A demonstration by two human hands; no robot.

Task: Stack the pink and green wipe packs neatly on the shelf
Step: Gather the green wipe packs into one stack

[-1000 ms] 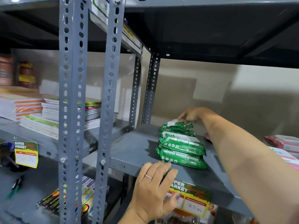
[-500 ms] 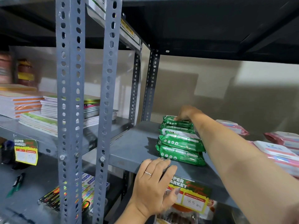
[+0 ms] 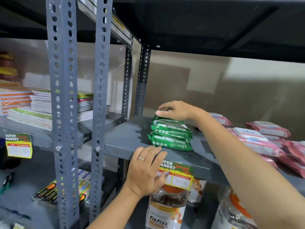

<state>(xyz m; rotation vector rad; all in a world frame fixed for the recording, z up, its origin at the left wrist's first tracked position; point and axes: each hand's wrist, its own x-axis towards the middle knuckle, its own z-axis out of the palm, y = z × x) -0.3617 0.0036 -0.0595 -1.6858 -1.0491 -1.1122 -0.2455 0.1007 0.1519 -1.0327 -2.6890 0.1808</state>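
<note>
bare shelf left, pink packs right

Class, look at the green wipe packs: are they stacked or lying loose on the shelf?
Stacked. The green wipe packs lie flat one upon another on the grey shelf, with the right hand resting on the top one.

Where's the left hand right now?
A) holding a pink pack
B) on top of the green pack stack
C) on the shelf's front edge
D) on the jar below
C: the left hand lies flat over the shelf lip by the price tag; the right hand is on the green packs.
</note>
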